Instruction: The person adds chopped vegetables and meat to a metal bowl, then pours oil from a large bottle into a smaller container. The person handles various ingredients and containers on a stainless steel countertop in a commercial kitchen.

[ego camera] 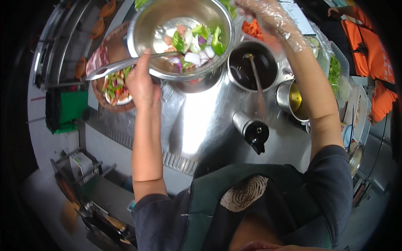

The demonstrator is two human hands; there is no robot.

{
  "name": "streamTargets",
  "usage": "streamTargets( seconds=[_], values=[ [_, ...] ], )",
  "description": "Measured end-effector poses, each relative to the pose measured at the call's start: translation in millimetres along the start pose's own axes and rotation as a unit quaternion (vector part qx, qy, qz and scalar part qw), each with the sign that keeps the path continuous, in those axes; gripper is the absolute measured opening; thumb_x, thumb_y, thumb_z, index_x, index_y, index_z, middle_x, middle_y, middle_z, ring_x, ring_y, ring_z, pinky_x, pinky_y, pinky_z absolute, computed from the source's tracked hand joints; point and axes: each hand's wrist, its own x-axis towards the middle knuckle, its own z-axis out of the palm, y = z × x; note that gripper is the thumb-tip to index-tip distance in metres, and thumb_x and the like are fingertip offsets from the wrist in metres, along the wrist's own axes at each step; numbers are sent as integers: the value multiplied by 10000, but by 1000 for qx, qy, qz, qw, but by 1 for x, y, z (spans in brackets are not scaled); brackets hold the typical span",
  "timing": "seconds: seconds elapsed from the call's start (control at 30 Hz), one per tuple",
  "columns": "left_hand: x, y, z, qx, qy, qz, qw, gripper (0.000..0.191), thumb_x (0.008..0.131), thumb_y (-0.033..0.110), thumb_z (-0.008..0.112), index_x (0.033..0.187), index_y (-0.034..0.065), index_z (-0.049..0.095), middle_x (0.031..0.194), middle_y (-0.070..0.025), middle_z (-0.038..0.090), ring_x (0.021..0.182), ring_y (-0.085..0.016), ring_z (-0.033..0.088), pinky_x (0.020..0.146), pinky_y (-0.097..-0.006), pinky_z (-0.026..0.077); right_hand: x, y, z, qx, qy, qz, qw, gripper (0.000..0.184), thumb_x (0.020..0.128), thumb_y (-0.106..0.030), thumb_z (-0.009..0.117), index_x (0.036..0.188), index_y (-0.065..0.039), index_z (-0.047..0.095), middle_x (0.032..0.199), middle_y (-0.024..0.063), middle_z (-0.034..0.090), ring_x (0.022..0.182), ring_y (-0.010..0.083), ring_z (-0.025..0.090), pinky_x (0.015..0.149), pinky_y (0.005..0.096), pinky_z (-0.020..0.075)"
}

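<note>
My left hand [143, 83] grips the near left rim of a stainless steel mixing bowl [144, 18]. Its thumb presses on the handle of a large metal spoon [110, 69] resting across that rim. Inside the tilted bowl are chopped onion [193, 58], green pepper [218, 45] and pinkish pieces I cannot identify. My right hand [260, 12], in a clear plastic glove, is at the top edge beside the bowl, above chopped orange-red vegetable [252, 29]. Part of it is cut off, so its grasp is unclear. Green leaves [229, 8] show behind the bowl.
A dish of chopped mix [116, 86] sits on a round brown board [99, 94]. Right of the bowl stand a pot of dark liquid [248, 73], a smaller pot [284, 95] with yellow liquid and a black-lidded metal container [241, 122]. A person in orange [377, 53] is at right.
</note>
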Motion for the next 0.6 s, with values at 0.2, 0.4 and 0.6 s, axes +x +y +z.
streamTargets(
  seconds=[0.2,0.4,0.6],
  values=[
    [-56,26,-109,-101,58,55,992,285,895,111,614,1097,-87,583,1066,-152,627,954,-217,621,839,-355,513,13,49,19,-482,-217,-137,838,287,912,-252,578,1135,-74,599,963,62,615,849,157,567,746,301,479],
    [-137,14,-185,-14,195,7,981,297,899,159,613,1067,-84,585,1057,-161,625,941,-226,617,821,-352,509,36,115,72,-651,-425,-131,616,541,782,-153,688,1287,-86,507,1175,181,589,1092,344,562,969,406,429],
    [-177,-45,-205,5,225,-45,973,123,858,102,664,876,-18,644,860,-99,663,754,-144,613,732,-269,489,47,181,96,-685,-483,-188,512,561,744,-136,679,1271,-164,489,1133,157,568,1049,344,579,903,429,467]
  ],
)
